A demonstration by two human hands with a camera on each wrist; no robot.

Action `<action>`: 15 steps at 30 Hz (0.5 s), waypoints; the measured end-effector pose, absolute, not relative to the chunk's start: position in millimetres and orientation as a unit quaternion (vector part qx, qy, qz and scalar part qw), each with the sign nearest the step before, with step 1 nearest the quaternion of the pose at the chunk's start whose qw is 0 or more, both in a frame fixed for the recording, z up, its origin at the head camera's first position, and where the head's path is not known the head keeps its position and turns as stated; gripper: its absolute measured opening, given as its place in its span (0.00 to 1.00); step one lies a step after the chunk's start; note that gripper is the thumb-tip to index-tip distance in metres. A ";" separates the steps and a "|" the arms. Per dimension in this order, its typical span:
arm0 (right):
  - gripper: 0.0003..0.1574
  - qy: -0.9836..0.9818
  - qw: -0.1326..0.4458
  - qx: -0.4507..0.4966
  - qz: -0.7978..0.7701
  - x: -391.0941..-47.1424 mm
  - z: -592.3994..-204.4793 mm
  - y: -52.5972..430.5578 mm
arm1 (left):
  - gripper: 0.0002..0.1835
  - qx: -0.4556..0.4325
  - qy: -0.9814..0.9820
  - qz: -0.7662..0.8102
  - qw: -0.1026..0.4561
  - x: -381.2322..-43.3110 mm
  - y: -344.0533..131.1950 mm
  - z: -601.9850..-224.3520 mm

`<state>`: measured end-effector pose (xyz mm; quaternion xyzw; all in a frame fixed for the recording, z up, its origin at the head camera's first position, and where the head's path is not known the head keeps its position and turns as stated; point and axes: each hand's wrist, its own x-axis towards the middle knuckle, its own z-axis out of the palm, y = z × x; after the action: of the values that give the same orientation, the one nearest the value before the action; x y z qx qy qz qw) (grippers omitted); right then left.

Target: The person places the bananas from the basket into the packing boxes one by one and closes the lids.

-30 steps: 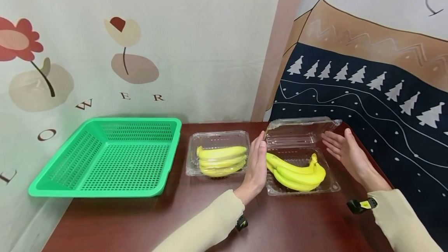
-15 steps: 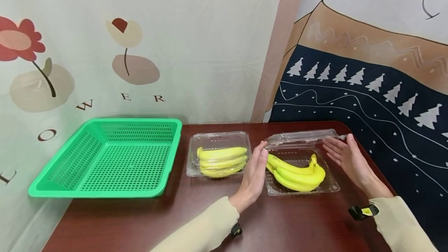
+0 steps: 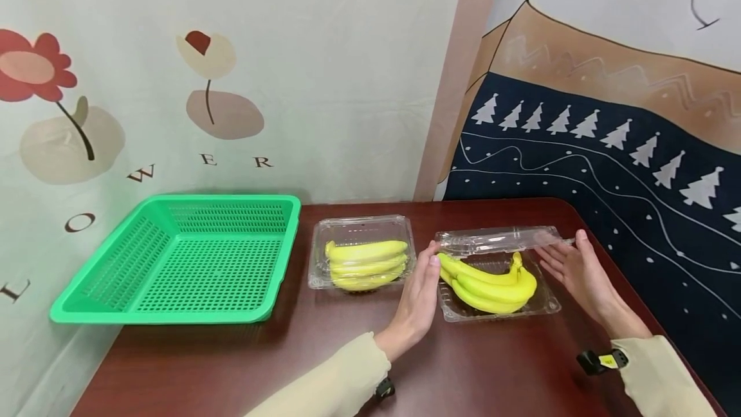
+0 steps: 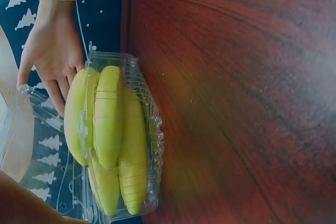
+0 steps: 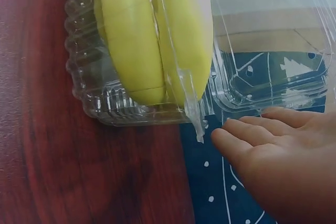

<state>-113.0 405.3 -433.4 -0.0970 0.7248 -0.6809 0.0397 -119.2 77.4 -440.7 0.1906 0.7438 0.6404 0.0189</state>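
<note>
A clear plastic clamshell box (image 3: pixel 547 304) on the right of the table holds a bunch of yellow bananas (image 3: pixel 492 285). Its hinged lid (image 3: pixel 498 240) leans forward, partly lowered over the back of the bananas. My left hand (image 3: pixel 418 295) is at the lid's left edge, fingers straight and palm turned inward. At the right edge, my right hand (image 3: pixel 581 275) stands with fingers extended and palm facing the box. In the right wrist view, the fingertips (image 5: pixel 226 135) of that hand sit close beside the lid and box corner. Neither hand is curled around anything.
Left of the left hand, a second clear box (image 3: pixel 353 230) with its lid down holds more bananas (image 3: pixel 367 266). A green plastic basket (image 3: pixel 263 304) stands at the table's left. Printed cloths (image 3: pixel 347 82) hang behind the brown table (image 3: pixel 492 365).
The lid of the right box has tipped forward and down, from nearly upright to slanting over the bananas. Both hands have come down slightly along with it.
</note>
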 end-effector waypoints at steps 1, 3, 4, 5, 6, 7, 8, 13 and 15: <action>0.48 0.724 0.042 -0.097 -0.682 -111.8 -434.0 405.3 | 0.32 0.190 0.744 0.640 0.021 -118.0 77.1 -440.4; 0.48 0.721 0.047 -0.098 -0.684 -109.7 -435.1 406.0 | 0.33 0.191 0.745 0.638 0.023 -116.3 77.0 -440.5; 0.47 0.720 0.050 -0.097 -0.685 -108.7 -435.6 406.6 | 0.34 0.192 0.746 0.637 0.025 -115.5 76.8 -440.7; 0.46 0.721 0.052 -0.096 -0.684 -107.8 -436.2 407.3 | 0.34 0.193 0.746 0.637 0.027 -114.7 76.7 -440.9; 0.45 0.721 0.055 -0.096 -0.685 -106.7 -436.8 408.1 | 0.34 0.195 0.745 0.637 0.029 -113.9 76.5 -441.0; 0.42 0.720 0.059 -0.094 -0.685 -105.6 -437.8 409.2 | 0.34 0.195 0.745 0.637 0.032 -113.0 76.5 -441.4; 0.41 0.720 0.063 -0.093 -0.685 -104.0 -438.7 409.9 | 0.34 0.195 0.746 0.635 0.034 -112.3 76.3 -442.1; 0.42 0.728 0.074 -0.100 -0.674 -94.7 -442.5 409.5 | 0.35 0.193 0.750 0.630 0.049 -107.8 75.3 -445.8; 0.44 0.735 0.071 -0.109 -0.665 -91.1 -443.2 407.6 | 0.35 0.193 0.752 0.628 0.054 -106.4 74.9 -447.2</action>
<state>-91.1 407.6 -443.2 -0.1087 0.7351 -0.6654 0.0708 -106.4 74.9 -447.2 0.1929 0.7519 0.6281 0.0544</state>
